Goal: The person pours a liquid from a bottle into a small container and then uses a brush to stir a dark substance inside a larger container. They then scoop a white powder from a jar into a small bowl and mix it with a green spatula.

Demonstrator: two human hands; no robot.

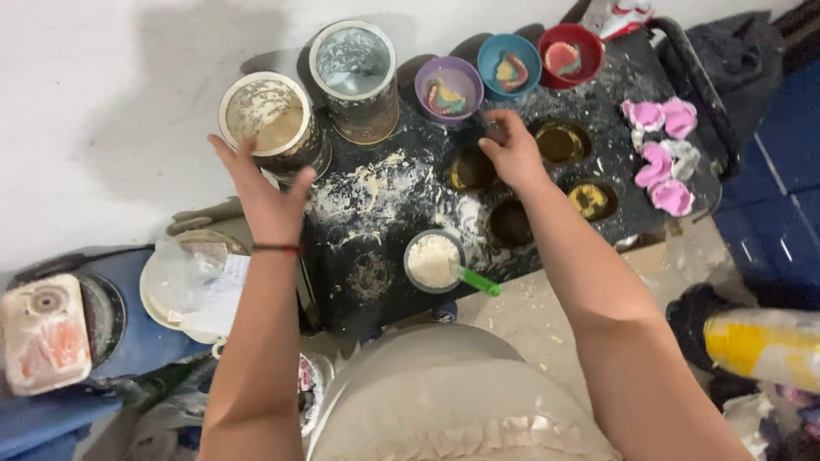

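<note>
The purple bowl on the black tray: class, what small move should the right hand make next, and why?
Probably reach a little further forward and close on the purple bowl. The right hand hovers open just short of its rim, holding nothing, while the left hand is spread beside the tan bucket.

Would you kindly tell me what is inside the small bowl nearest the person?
The small bowl holds white powder, with a green-handled spoon dipped in. The spoon's scoop end and the bowl's bottom are buried.
</note>
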